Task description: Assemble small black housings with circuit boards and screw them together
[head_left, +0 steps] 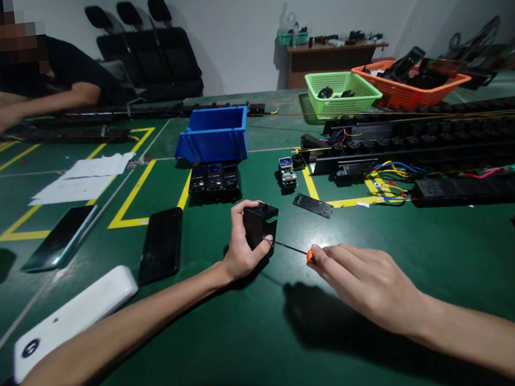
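Observation:
My left hand (241, 249) is wrapped round a small black box-shaped housing (260, 220) with a green mark on its side. In my right hand (370, 279) is a screwdriver (310, 255) with an orange handle; its thin dark shaft reaches the housing's lower right edge, beside my left thumb. Whether the tip sits in a screw cannot be made out. Just beyond the housing lie a flat black cover plate (313, 205) and a small circuit-board module (287, 174) with a blue part on top. Several black modules (215, 183) stand in a row behind my left hand.
A blue bin (214, 135) stands behind the modules. Phones (160, 243) and a white device (75, 319) lie left. Black rails (417, 139) with loose wires (389, 179) run along the right, before green (341, 92) and orange baskets (412, 87). Another person works at the far left.

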The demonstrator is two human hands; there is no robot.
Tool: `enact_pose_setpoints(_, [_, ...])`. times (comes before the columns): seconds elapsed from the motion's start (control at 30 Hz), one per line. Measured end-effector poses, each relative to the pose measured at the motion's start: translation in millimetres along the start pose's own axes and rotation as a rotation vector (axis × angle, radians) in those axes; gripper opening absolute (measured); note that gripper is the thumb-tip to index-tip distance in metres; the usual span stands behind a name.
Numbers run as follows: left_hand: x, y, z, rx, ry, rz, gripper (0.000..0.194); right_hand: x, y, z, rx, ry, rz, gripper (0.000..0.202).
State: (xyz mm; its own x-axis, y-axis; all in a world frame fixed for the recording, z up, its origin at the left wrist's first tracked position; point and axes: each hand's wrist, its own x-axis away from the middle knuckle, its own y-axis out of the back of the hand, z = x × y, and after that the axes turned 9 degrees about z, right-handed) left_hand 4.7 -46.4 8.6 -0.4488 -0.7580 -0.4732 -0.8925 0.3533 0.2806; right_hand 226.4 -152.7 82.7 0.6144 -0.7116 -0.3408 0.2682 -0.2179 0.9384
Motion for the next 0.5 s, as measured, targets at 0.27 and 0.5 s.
enact_pose_setpoints(0.27, [-0.5,0.7,0.7,-0.178,-0.051,-0.074,0.066,-17.4,-3.5,-23.6,-0.778,-0.394,0.17,0.021])
enact_pose_setpoints(0.5, [-4.3,4.9,2.1,-0.282,-0.158,-0.093,0.066,-23.8,-30.5,-44.8,-1.749,-0.694,0.467,0.033])
